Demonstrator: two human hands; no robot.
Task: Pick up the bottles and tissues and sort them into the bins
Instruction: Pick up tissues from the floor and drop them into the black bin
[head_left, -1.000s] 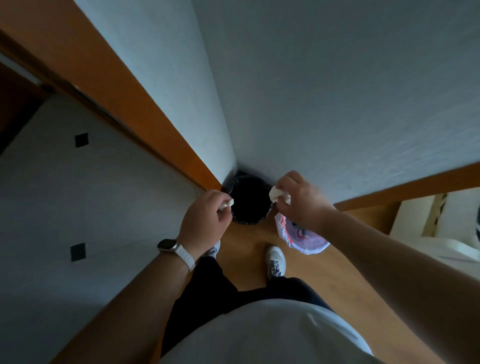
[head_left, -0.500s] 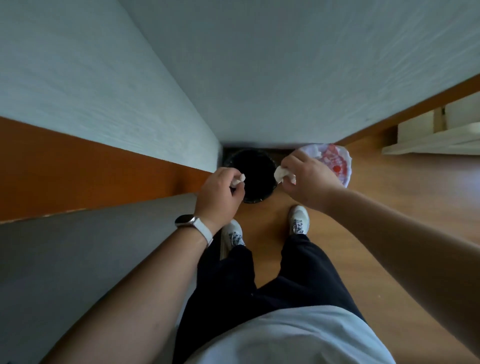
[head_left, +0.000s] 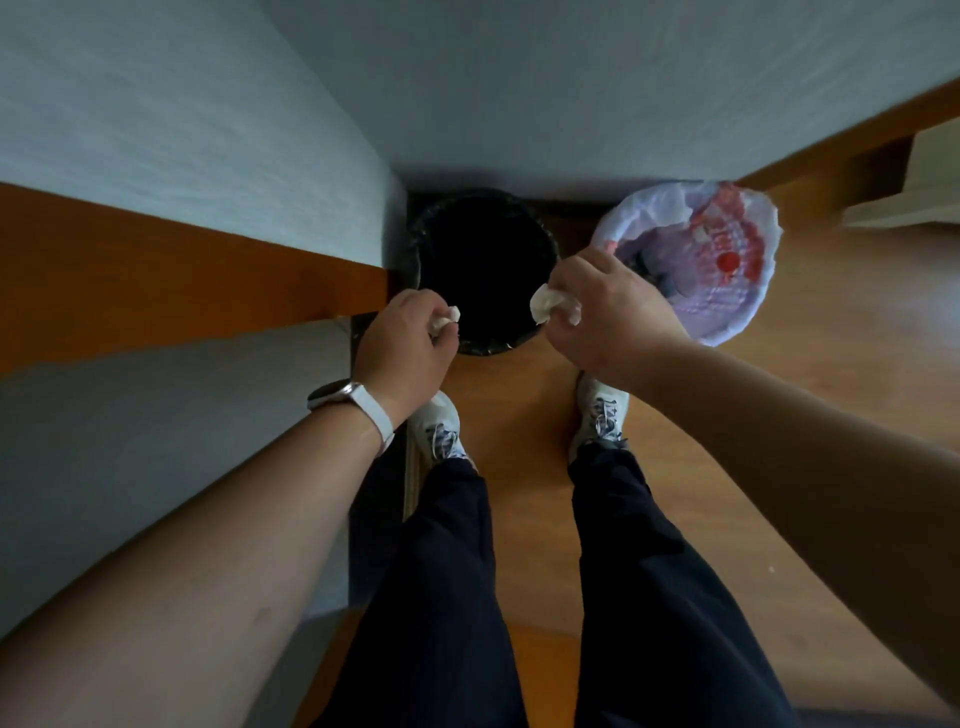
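White tissue (head_left: 445, 318) in my left hand (head_left: 405, 353); second white tissue (head_left: 549, 306) in my right hand (head_left: 610, 317). Black bin (head_left: 485, 349) with a glossy black liner. Second bin (head_left: 727, 330) is lined pale lilac-white with red print, perhaps lettering, too blurred to read. White watch strap (head_left: 376, 418). Dark navy trousers (head_left: 447, 571). White shoes (head_left: 439, 421) with dark-patterned laces. Orange-brown wood floor (head_left: 519, 415). Pale grey-blue walls (head_left: 519, 78).

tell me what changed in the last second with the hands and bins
The view swung to face the bins; the white-lined bin, earlier mostly hidden behind the right hand, now shows open beside the black bin. Unchanged: the left hand still pinches the small tissue and the right hand the larger tissue, both at the black bin's near rim; nothing let go.
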